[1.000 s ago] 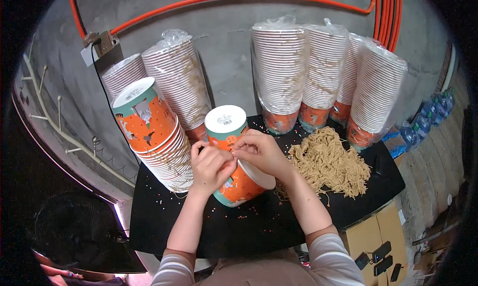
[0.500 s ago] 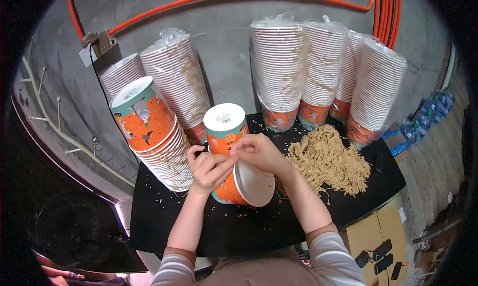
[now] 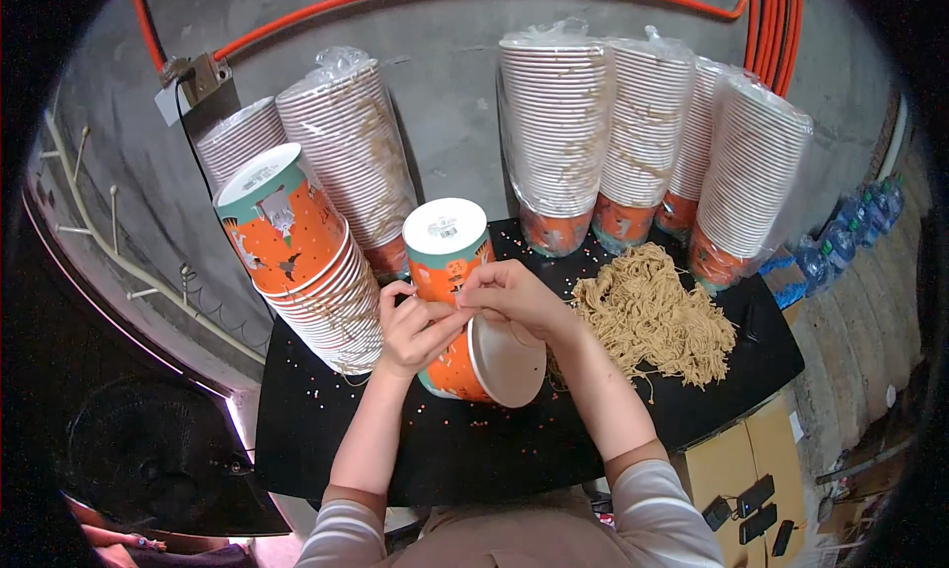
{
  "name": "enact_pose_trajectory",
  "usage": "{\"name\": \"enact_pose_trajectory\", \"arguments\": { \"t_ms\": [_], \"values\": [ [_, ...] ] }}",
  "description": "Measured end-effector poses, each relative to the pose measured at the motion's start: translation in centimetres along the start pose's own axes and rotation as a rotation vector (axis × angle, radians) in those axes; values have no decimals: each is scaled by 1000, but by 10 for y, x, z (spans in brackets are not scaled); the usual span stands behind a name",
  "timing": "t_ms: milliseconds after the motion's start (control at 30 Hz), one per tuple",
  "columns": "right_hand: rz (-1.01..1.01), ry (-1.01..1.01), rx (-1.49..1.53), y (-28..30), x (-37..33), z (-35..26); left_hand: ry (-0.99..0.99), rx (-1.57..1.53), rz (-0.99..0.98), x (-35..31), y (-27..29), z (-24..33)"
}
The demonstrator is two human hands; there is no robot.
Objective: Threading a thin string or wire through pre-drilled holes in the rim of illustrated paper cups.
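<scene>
My left hand (image 3: 419,336) and my right hand (image 3: 509,296) meet over the middle of the table, fingertips pinched together. Whatever they hold is too small to make out. Just beneath them an orange paper bucket (image 3: 453,372) lies on its side, its white mouth toward the right. Behind my fingers another orange bucket with a green band (image 3: 423,279) stands upside down, partly hidden by my hands. To the right of my right forearm is a tangled heap of tan cords (image 3: 657,316).
A leaning stack of nested buckets (image 3: 287,232) stands at the left, cords hanging along its rims. Tall plastic-wrapped stacks (image 3: 554,123) line the back of the black table (image 3: 474,469). Small bits are scattered on it. Water bottles (image 3: 850,227) and a cardboard box (image 3: 727,469) are at the right.
My hands stay almost in place, with a slight shift of the fingers against each other. The buckets and cord heap look unmoved; the view has shifted slightly.
</scene>
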State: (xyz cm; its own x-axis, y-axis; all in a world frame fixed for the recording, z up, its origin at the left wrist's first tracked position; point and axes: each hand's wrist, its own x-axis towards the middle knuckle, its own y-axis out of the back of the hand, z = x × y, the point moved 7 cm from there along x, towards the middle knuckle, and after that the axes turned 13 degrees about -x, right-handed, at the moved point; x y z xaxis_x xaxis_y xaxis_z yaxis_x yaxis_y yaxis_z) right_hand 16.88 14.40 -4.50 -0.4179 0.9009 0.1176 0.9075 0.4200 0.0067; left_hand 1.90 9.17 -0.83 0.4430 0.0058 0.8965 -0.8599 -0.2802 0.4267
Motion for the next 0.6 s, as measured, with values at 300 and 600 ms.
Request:
{"name": "enact_pose_trajectory", "arguments": {
  "t_ms": [300,600],
  "values": [
    [-29,-2,33,-10,3,-6,31,-43,10,4,7,-2],
    [108,447,-815,-14,-24,-63,138,-19,137,-12,16,-27]
  ]
}}
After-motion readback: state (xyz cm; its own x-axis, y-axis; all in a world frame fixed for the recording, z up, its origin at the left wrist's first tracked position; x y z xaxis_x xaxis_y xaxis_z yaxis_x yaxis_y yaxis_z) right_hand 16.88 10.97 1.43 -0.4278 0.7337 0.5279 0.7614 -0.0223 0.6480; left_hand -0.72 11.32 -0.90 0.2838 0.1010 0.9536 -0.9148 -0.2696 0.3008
